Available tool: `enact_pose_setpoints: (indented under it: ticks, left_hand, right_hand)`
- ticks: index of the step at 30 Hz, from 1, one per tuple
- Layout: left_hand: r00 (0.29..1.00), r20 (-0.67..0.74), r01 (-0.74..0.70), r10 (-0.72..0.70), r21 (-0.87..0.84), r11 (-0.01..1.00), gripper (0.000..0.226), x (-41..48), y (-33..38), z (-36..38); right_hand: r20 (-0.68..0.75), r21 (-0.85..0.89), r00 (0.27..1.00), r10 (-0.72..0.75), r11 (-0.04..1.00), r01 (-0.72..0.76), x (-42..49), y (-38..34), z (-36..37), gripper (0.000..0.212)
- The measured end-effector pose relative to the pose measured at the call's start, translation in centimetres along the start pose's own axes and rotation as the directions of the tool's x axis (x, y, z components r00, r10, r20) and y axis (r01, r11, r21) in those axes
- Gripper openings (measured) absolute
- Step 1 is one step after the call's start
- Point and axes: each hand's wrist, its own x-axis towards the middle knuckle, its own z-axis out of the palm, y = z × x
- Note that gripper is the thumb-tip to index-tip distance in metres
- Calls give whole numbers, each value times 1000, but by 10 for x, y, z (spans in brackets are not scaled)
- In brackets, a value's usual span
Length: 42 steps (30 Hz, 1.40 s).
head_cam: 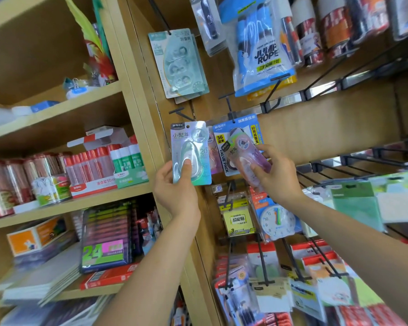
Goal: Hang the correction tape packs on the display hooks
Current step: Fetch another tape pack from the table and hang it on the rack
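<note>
Holding the silver-green pack (190,154) in the middle of the frame, you have it flat and upright, just under the bare black hook (181,114). Your left hand (174,191) pinches it low down, with the thumb (186,167) pressed on the clear bubble. The other fingers are behind the card, so I cannot tell how they lie.

To do this step well, I think you should watch the small round hole (187,126) at the top of the card. Lift the pack until the hole meets the hook's tip, then slide it back toward the wall. Hold the card straight, because it looks thin and could bend. The bubble is smooth and egg-shaped, and the card shines like a mirror.

Just to the right, your right hand (278,175) grips the purple pack (250,156), which leans to one side. Its fingers (265,149) curl round the plastic. That pack sits in front of the blue pack (242,122) hanging on the next hook (231,114). It may bump it, so go slowly.

Higher up, a pale green pack (177,64) hangs flat on the brown wooden wall (316,128). A crinkly jump rope bag (262,55) hangs at the upper right. At the left, round glue sticks (99,161) stand on a wooden shelf (80,203).
</note>
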Motion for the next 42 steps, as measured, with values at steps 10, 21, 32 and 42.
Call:
enact_pose_setpoints:
  ticks: [10, 21, 32, 42]
  left_hand:
    - [977, -39, 199, -212, -216, 956, 40, -12, 0, 24]
    - [980, -79, 173, -184, -127, 977, 32, -17, -23, 15]
    - [1000, 15, 17, -15, -112, 994, 27, -20, -22, -13]
    - [997, -75, 2, -12, -126, 992, 28, -3, -15, 13]
  right_hand:
    - [-4, 29, 999, 45, 999, -45, -2, -3, -2, 43]
    - [-23, 75, 995, 101, 992, -99, -5, -8, -5, 45]
    - [-40, 102, 995, 88, 991, -83, -5, -9, -4, 46]
    - [-49, 94, 996, 76, 993, -71, -7, -7, -3, 46]
